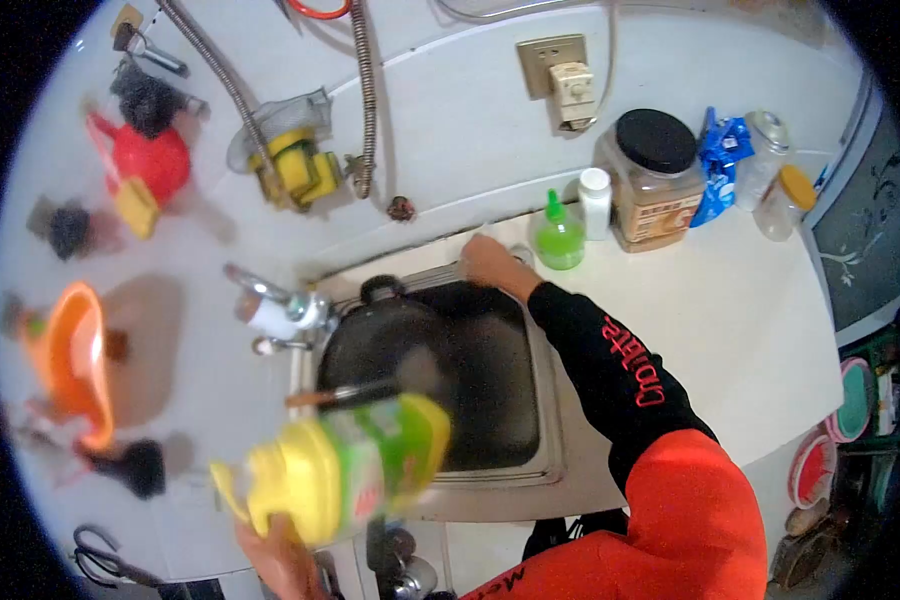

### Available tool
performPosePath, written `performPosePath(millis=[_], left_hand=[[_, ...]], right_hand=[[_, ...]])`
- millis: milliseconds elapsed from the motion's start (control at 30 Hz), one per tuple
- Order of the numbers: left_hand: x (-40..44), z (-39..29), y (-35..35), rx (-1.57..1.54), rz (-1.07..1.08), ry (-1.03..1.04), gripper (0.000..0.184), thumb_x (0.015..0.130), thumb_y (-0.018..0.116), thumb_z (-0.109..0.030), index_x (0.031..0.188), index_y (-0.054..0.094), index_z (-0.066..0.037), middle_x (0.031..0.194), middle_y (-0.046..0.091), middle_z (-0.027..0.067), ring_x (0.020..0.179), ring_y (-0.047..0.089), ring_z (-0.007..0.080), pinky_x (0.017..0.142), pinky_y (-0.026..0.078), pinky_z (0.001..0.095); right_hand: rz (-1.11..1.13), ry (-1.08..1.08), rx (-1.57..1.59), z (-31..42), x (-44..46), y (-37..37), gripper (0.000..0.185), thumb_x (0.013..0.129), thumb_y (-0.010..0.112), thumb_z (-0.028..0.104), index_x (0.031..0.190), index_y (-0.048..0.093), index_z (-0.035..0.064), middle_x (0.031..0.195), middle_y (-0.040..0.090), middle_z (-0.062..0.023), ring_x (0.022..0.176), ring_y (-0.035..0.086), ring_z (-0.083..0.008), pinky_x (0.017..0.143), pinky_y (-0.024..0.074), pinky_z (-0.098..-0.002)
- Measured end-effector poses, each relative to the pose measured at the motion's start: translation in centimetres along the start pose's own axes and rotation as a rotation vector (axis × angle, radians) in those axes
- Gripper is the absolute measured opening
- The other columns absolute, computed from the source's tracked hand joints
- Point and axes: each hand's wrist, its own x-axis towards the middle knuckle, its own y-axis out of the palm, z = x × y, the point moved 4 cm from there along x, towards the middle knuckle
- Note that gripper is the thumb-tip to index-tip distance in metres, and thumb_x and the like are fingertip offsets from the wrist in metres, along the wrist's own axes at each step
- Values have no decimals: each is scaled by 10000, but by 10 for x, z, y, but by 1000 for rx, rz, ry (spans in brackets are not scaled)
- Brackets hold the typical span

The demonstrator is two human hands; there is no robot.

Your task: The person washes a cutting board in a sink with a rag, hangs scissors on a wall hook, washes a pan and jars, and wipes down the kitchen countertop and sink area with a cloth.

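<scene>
My left hand (pixel 280 560), at the lower left, is closed round the neck end of a large yellow bottle (pixel 310 475) with a green label. The bottle is tilted nearly sideways, blurred, over the sink's near left corner. Across the sink, my right hand (pixel 495 265) is at the far rim with its fingers drawn together; what they hold, if anything, is hidden. A dark wok (pixel 400 350) with a loop handle sits in the metal sink (pixel 555 400). A brown-handled tool (pixel 340 393) lies partly over the wok, its far end blurred.
A faucet (pixel 280 300) stands at the sink's left. Behind the counter's edge are a green bottle (pixel 560 240), a white bottle (pixel 595 205) and a black-lidded jar (pixel 655 185). An orange strainer-like item (pixel 80 350) and a red ladle-like item (pixel 155 165) hang on the left wall.
</scene>
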Motion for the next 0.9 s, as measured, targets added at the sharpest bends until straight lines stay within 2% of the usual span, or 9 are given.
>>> performPosePath(millis=[100, 200, 300, 333, 433, 567, 767, 867, 900], left_hand=[[37, -15, 58, 403, 32, 177, 406, 770, 523, 13, 1173, 487, 51, 1014, 559, 135, 878, 551, 182, 777, 463, 309], [93, -8, 134, 306, 199, 384, 265, 766, 556, -1, 1029, 573, 27, 922, 599, 97, 839, 570, 212, 781, 460, 329], [138, -6, 223, 435, 297, 724, 226, 782, 597, -68, 997, 595, 4, 928, 621, 164, 873, 603, 277, 777, 460, 341], [135, -19, 252, 458, 361, 649, 216, 783, 600, -66, 988, 597, 1, 932, 613, 179, 877, 597, 298, 776, 455, 349], [160, -5, 323, 375, 438, 945, 199, 765, 637, -75, 940, 575, -4, 864, 583, 157, 811, 584, 293, 727, 454, 334], [181, 15, 390, 663, 413, 973, 242, 727, 691, -112, 910, 555, -31, 858, 544, 163, 864, 536, 330, 768, 437, 395], [192, 31, 407, 770, 413, 811, 563, 698, 722, -124, 1180, 433, -83, 978, 533, 205, 915, 524, 358, 814, 448, 400], [181, 30, 394, 402, 559, 605, 730, 669, 680, -90, 1302, 322, -35, 1176, 492, 251, 1047, 519, 388, 904, 427, 400], [175, 35, 386, 447, 538, 623, 724, 689, 674, -70, 1317, 313, -62, 1182, 495, 230, 1058, 522, 331, 873, 449, 365]], right_hand=[[-209, -72, 257, 32, -80, -68, 162, 725, 548, 135, 777, 624, 2, 779, 589, -228, 775, 566, -392, 697, 459, -459], [-84, -38, 481, 41, -151, -122, 140, 767, 555, 124, 840, 604, 16, 851, 591, -216, 807, 550, -403, 716, 455, -431], [169, 186, 874, 42, -218, -159, 189, 830, 597, 131, 978, 603, 14, 829, 599, -96, 755, 555, -202, 675, 454, -306], [220, 242, 1076, 41, -236, -160, 217, 854, 609, 131, 1042, 604, 22, 832, 599, -26, 730, 531, -96, 654, 445, -242], [324, 376, 1105, 40, -269, -172, 251, 830, 620, 112, 1063, 592, 25, 859, 610, -47, 790, 540, -112, 683, 450, -261], [394, 427, 1326, 40, -270, -174, 298, 820, 609, 71, 1114, 568, 41, 965, 586, -25, 838, 534, -115, 706, 450, -258], [271, 644, 1622, -8, -217, -142, 436, 822, 577, 70, 1245, 476, 101, 870, 524, 2, 720, 531, -104, 640, 473, -254], [113, 688, 1606, -42, -180, -117, 438, 797, 556, 48, 1228, 487, 80, 894, 549, -32, 773, 547, -160, 692, 490, -309], [95, 660, 1639, -57, -168, -109, 450, 790, 544, 36, 1234, 479, 70, 922, 561, -48, 806, 559, -185, 724, 495, -331]])
